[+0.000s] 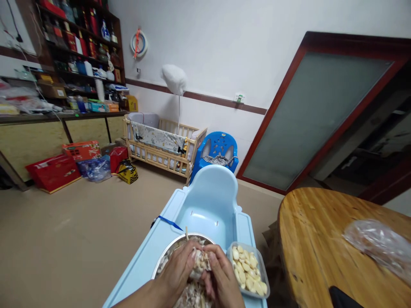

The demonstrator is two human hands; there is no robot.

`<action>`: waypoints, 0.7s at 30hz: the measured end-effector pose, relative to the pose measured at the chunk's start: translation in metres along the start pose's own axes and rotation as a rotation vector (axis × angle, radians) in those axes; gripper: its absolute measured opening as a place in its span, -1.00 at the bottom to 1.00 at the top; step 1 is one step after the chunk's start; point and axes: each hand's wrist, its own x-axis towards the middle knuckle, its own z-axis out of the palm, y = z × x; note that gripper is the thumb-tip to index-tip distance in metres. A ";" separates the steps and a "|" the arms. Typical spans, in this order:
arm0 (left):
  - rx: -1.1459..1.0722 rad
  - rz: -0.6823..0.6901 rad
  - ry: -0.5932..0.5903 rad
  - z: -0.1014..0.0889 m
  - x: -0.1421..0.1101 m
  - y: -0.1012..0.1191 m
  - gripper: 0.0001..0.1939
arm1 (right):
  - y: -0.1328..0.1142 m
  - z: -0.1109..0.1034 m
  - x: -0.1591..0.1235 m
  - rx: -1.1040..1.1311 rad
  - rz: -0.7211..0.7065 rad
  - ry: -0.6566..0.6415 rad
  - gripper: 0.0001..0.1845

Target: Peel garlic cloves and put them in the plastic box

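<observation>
Both my hands meet over a round metal bowl (158,264) that holds papery garlic skins (192,295). Between them is a garlic bulb (201,261) with flaky, loose skin. My left hand (180,264) closes on its left side, and my right hand (223,273) has its fingers curled round the right side. A clear plastic container (265,273) just right of my right hand holds many peeled garlic cloves (247,269). Bowl and container both rest on the light blue tray of a child's high chair (138,265).
Right of the chair stands a round wooden table (314,239) with a clear plastic bag (379,244) on it. Ahead are a blue plastic chair (221,143) and a wooden crib (160,149). Bags and boxes (54,171) lie on the floor at left, below shelves of bottles.
</observation>
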 end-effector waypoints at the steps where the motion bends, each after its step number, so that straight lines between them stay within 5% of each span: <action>1: -0.003 0.009 -0.015 -0.002 0.000 -0.001 -0.69 | 0.002 -0.001 0.001 0.014 0.012 -0.007 -0.59; 6: -0.022 0.023 -0.052 -0.006 0.000 -0.009 -0.70 | 0.003 -0.004 0.001 -0.012 0.022 -0.030 -0.57; 15: -0.107 -0.001 -0.066 -0.010 -0.002 -0.011 -0.71 | -0.010 -0.015 -0.002 -0.689 -0.482 0.014 -0.73; 21: -0.076 -0.013 -0.048 -0.011 -0.002 -0.015 -0.73 | -0.006 -0.016 -0.002 -0.683 -0.536 0.039 -0.76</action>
